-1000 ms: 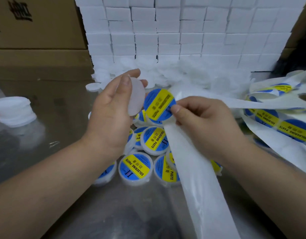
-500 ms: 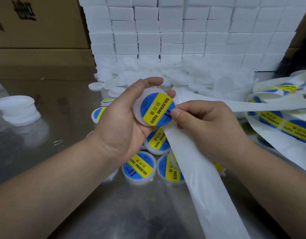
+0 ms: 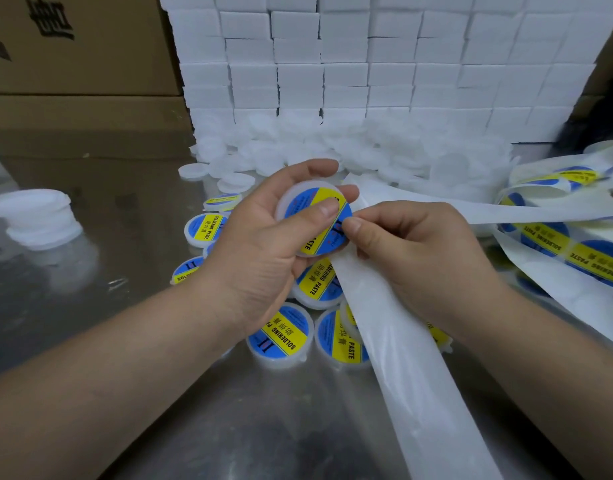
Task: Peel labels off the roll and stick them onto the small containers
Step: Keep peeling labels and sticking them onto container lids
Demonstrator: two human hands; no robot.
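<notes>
My left hand (image 3: 260, 258) grips a small round white container (image 3: 313, 220) above the table, and its thumb presses the blue and yellow label (image 3: 310, 207) stuck on the lid. My right hand (image 3: 412, 258) touches the label's right edge with a fingertip while its curled fingers hold the white backing strip (image 3: 412, 368), which runs down to the front. The label roll (image 3: 571, 237) with more blue and yellow labels lies at the right.
Several labelled containers (image 3: 281, 336) lie on the shiny metal table (image 3: 125, 334) under my hands. A heap of plain white containers (image 3: 332, 147) sits behind, before a wall of white boxes (image 3: 367, 64). A stack of white lids (image 3: 38, 220) stands left; cardboard boxes (image 3: 73, 64) behind.
The label went from my right hand's fingers onto the container in my left hand. My left thumb has come over and now presses it down.
</notes>
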